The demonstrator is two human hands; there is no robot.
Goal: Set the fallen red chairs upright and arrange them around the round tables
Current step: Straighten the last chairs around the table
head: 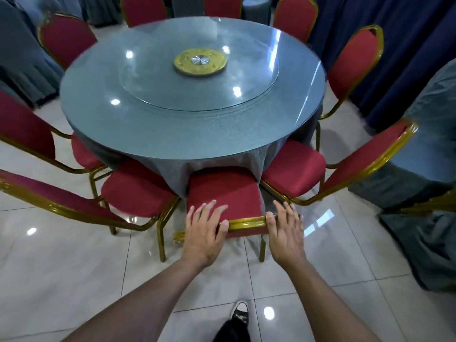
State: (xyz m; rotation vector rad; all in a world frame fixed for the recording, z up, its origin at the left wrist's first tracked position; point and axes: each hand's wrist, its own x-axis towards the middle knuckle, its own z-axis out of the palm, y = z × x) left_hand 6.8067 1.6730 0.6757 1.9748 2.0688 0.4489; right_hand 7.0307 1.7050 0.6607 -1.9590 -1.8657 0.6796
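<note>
Fingers straight and spread, the left hand and right hand rest on the gold metal top rail of the upright red padded chair, thumbs hooked on that rail. Beyond the fingertips its seat tucks under the round glass-topped table in grey cloth, with more red gold-framed chairs either side.

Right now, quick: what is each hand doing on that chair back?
Left hand: open, fingers straight, resting on the top rail of the chair, thumb on the rail.
Right hand: open, fingers straight, resting on the same rail.
</note>
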